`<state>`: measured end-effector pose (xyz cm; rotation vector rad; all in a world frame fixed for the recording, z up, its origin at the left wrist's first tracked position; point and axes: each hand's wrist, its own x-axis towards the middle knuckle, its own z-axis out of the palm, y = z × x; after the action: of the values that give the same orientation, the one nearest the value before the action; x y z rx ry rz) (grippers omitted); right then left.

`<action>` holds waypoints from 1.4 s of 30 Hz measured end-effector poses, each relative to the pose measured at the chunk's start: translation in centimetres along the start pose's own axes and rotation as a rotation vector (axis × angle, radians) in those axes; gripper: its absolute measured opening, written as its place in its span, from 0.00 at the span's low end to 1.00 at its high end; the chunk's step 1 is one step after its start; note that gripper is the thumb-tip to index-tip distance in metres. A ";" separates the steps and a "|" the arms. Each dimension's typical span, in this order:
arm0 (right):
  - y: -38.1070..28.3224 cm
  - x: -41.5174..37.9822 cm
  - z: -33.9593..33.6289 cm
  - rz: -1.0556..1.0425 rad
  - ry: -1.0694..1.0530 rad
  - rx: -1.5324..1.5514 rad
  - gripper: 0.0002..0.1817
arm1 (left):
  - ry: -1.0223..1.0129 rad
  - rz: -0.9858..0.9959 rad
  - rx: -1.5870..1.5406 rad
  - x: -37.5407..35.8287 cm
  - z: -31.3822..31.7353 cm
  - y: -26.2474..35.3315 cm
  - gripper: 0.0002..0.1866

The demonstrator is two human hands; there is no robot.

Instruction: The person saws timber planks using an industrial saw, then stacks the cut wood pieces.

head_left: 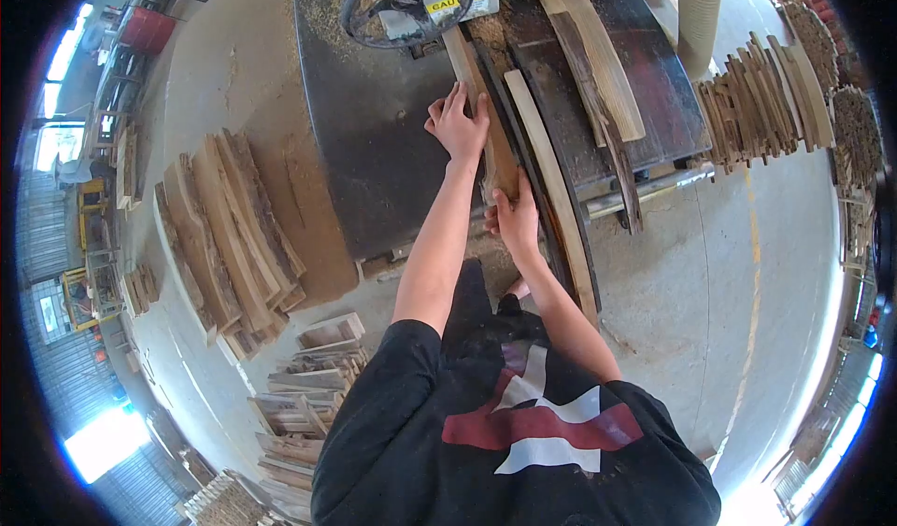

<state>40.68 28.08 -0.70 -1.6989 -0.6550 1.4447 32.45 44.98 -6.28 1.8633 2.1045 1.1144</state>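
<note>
A long narrow wooden board point(503, 150) lies on the dark machine table point(374, 171), along a black guide rail. Its far part runs beneath the machine head, which carries a handwheel point(407, 3) and a yellow caution label. My left hand point(460, 132) rests on the board's left side, fingers stretched forward and apart. Closer to my body, my right hand point(516, 222) grips the board's near end, thumb on top; some of its fingers are hidden. Just right of the rail lies a pale wooden strip point(551, 171), which neither hand touches.
Rough-edged planks point(607, 68) lie on the table's right part. Stacked boards point(229, 236) stand at the left, with cut pieces point(313, 386) below them. Another board stack point(766, 101) is at the right, near a ribbed hose point(699, 21). Sawdust covers parts of the table and floor.
</note>
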 end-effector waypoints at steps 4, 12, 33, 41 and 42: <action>-3.3 5.6 3.5 -0.120 0.009 0.080 0.37 | -0.047 -0.071 0.012 6.3 2.4 -1.4 0.26; -8.7 11.5 8.8 -0.208 0.111 -0.011 0.35 | 0.245 0.177 -0.505 6.1 -4.2 -7.8 0.09; -4.4 13.1 13.6 -0.875 0.281 -0.439 0.23 | 0.149 -0.192 -0.034 43.0 -0.8 -24.5 0.42; -4.5 13.8 13.4 -0.811 0.269 -0.343 0.25 | 0.034 -0.257 0.108 54.0 5.0 -25.9 0.36; -4.6 13.8 13.4 -0.801 0.273 -0.342 0.25 | 0.009 -0.290 0.174 53.9 5.3 -25.9 0.33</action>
<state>31.13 44.85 -5.02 -1.5547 -1.2897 0.5491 1.50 96.37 -5.25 1.5467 2.4471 0.9012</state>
